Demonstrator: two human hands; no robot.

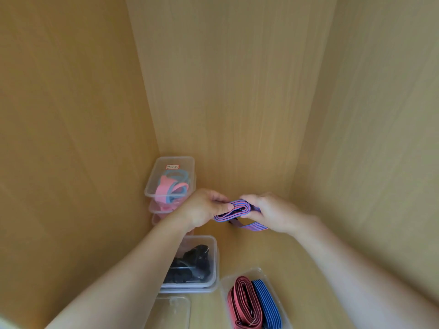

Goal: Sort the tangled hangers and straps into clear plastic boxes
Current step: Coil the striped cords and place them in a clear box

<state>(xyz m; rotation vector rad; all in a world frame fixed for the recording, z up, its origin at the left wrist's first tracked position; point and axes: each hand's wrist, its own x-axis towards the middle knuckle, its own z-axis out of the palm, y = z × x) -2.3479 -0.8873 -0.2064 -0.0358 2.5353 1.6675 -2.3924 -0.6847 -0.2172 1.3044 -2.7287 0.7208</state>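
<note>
A pink-and-blue striped strap point(240, 210), coiled into a flat bundle, is held in the air between both hands. My left hand point(206, 210) pinches its left end and my right hand point(270, 212) grips the right side; a loose tail hangs below. A clear box point(257, 273) at the bottom holds a rolled red strap point(244, 300) and a rolled blue strap point(267, 302). Another clear box point(213, 257) holds black straps point(190, 264). A stack of clear boxes point(171, 162) in the back corner holds pink and light-blue bands point(172, 186).
Wooden cabinet walls close in on the left, back and right. A clear lid or empty box point(171, 309) lies at the bottom edge, in front of the box of black straps. Bare wooden floor shows under my hands.
</note>
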